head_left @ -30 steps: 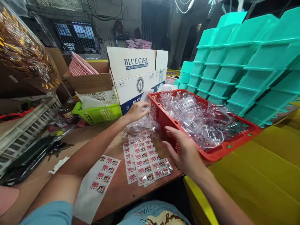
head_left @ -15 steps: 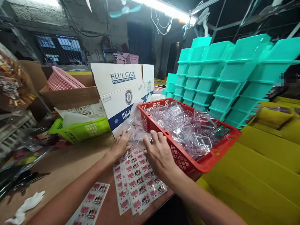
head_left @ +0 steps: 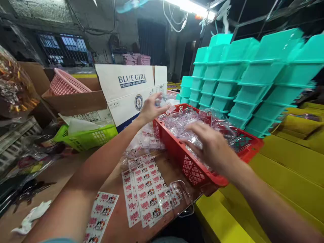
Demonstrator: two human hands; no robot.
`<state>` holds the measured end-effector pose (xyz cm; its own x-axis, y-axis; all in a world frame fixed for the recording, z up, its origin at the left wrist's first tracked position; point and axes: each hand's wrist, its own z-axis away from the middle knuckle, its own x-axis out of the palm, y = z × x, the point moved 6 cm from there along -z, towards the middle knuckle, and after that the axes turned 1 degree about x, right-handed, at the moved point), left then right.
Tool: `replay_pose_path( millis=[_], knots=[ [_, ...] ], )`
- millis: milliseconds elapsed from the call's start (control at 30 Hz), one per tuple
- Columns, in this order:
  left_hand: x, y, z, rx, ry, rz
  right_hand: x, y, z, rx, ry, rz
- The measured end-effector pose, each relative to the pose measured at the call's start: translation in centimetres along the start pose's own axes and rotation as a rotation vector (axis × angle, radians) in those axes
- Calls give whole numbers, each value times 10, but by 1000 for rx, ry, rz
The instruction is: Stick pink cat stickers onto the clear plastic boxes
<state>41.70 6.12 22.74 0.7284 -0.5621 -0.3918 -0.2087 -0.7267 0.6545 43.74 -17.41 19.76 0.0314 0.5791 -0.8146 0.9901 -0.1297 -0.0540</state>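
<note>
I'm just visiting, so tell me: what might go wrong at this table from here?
One clear container juts past the front edge of the table, so a bump could knock it off.

Clear containers lie heaped loosely in the red basket; the right hand, over them, might push some out.

The sticker sheets lie loose and overlapping, so a sweeping arm may scatter or crease them.

Tube [head_left: 190, 8] blown out; ceiling [head_left: 255, 13] to its right near black. Back wall [head_left: 129, 25] dim, barred window [head_left: 74, 44] weakly bluish. Hard glints on clear packs [head_left: 181, 122], softer sheen on teal bins [head_left: 269, 74]. Right hand [head_left: 212, 141] motion-blurred, left hand [head_left: 150, 108] less so; fan [head_left: 131, 5] smeared too. Sticker sheets [head_left: 149, 189] fairly sharp. Wide lens stretches edges: forearms [head_left: 101, 168] elongate. Deep shadow below table [head_left: 118, 224].
</note>
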Motion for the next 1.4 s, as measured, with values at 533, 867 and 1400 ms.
replay_pose_path(
  millis=[533,867,1400],
  knots=[
    [-30,-101,220,-285,-633,-1008,-2,-38,92,-223,-323,-436],
    [-18,-6,65,28,-251,-392,42,145,-145,248,-227,92],
    [-65,-90,226,-134,-822,-580,73,-52,63,18,-159,-433]
  ],
)
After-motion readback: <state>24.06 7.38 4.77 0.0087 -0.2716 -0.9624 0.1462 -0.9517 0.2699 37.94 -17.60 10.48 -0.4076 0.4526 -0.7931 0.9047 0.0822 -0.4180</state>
